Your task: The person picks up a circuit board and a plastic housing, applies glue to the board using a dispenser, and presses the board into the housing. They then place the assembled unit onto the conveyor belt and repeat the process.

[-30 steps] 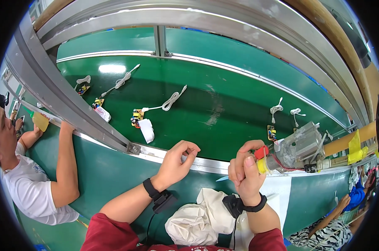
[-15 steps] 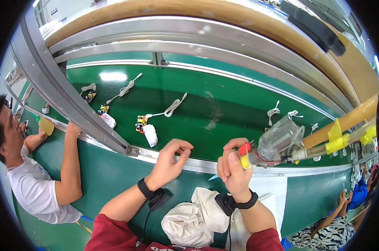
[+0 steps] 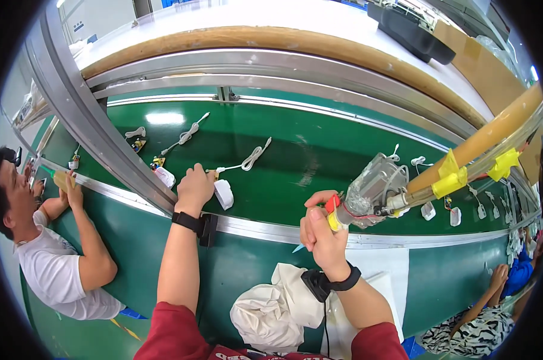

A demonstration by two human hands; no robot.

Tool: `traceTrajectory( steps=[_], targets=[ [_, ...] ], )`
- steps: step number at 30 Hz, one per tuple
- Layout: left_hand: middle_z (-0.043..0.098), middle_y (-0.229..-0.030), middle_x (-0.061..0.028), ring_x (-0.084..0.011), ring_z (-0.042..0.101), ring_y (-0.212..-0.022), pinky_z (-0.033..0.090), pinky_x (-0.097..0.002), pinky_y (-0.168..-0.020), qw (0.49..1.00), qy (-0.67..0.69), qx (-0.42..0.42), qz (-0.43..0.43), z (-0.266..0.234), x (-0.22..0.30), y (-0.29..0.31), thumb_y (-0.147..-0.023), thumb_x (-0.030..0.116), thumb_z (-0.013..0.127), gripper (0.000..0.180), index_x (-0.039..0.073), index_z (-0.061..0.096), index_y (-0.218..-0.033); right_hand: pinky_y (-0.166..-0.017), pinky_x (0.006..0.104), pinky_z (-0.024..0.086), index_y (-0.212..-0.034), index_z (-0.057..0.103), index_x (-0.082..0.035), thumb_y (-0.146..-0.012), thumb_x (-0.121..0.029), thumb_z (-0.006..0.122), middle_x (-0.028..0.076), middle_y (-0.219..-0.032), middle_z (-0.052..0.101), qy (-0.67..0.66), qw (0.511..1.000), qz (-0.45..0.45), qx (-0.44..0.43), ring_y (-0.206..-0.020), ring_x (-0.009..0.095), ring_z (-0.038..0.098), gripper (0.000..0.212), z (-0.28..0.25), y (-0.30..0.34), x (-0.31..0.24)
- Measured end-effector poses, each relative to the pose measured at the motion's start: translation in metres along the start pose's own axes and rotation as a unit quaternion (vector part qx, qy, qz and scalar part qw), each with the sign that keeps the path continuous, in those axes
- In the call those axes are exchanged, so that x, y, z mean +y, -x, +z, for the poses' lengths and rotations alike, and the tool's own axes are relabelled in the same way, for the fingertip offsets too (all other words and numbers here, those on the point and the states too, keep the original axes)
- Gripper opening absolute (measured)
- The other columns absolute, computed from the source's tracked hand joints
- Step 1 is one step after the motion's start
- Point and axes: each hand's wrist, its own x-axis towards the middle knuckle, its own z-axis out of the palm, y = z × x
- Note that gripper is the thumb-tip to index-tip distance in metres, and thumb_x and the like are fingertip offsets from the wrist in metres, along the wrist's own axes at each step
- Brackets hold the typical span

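1 left hand [image 3: 196, 187], grip hidden, by rounded white casing [image 3: 224, 194], right hand [image 3: 324, 234] clasping crinkled clear tool [image 3: 367, 189]

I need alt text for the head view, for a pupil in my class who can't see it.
A person's right hand grips a clear-bodied tool; the left hand partly hides a circuit board with a white cable on a green surface. A co-worker is at left.

Above and beyond the green desk [image 3: 241, 264] stretches a white-topped shelf [image 3: 253, 17] with a wood-coloured edge; left of the desk, a metal post [image 3: 88, 120], and green floor [image 3: 85, 339] below.
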Motion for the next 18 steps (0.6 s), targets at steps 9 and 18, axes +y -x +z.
traceTrajectory(
  steps=[9, 18],
  targets=[
    [0.063, -0.094, -0.0193, -0.0348, 0.063, -0.091, 0.051, -0.0401, -0.081, 0.994, 0.068, -0.032, 0.074, 0.007, -0.015, 0.002, -0.074, 0.031, 0.075, 0.048, 0.001, 0.054, -0.106, -0.038, 0.0232, 0.028, -0.103, 0.043, -0.003, -0.097, -0.018, 0.046, -0.001, -0.052, 0.034, -0.002, 1.000, -0.009, 0.003, -0.038, 0.007, 0.032, 0.016, 0.009, 0.019, -0.022],
    [0.063, -0.089, -0.0165, -0.0320, 0.064, -0.085, 0.051, -0.0358, -0.079, 0.979, 0.170, -0.030, 0.111, -0.003, -0.008, 0.015, -0.069, 0.016, 0.077, 0.049, 0.000, 0.053, -0.108, -0.038, 0.0232, 0.028, -0.102, 0.043, -0.003, -0.097, -0.018, 0.047, -0.001, -0.052, 0.035, 0.002, 1.000, -0.020, 0.003, -0.038, 0.007, 0.032, 0.016, 0.018, 0.030, -0.029]
  ],
)
